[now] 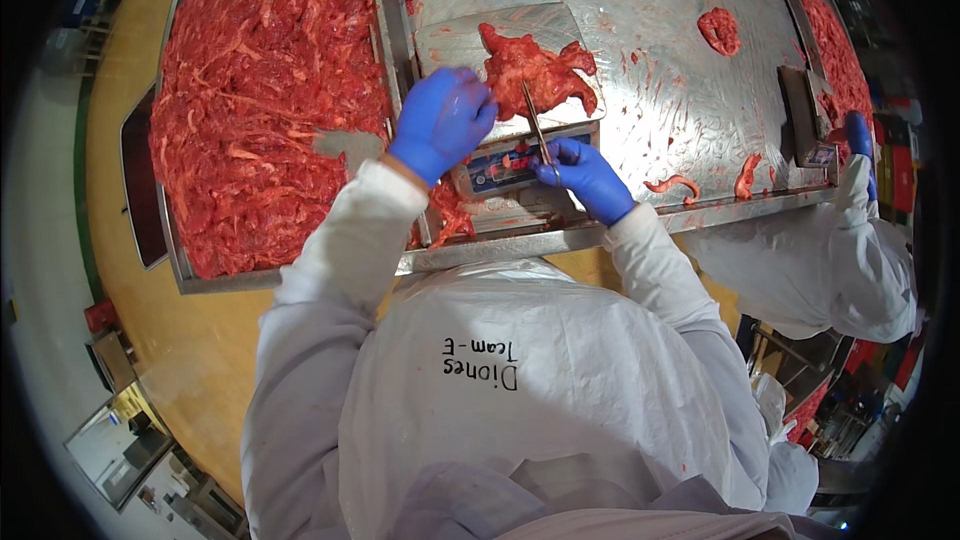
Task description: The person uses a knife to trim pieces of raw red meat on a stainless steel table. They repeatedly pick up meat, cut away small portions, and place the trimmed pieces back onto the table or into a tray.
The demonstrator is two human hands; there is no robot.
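Note:
A ragged piece of red meat (538,68) lies on the steel plate of a bench scale (482,170), whose display faces me. My right hand (590,180), in a blue glove, grips a long, thin metal tool (533,115), like tongs or tweezers, that points into the meat. Left of that piece, my left hand (440,123), also blue-gloved, has its fingers curled beside the plate; whatever they hold, if anything, is hidden.
A large steel tray (181,275) heaped with meat trimmings (265,90) is on the left. Scraps (718,32) lie on the steel work surface (670,110). At right, a co-worker's gloved hand (860,137) is beside another scale (800,115) and meat pile (830,35).

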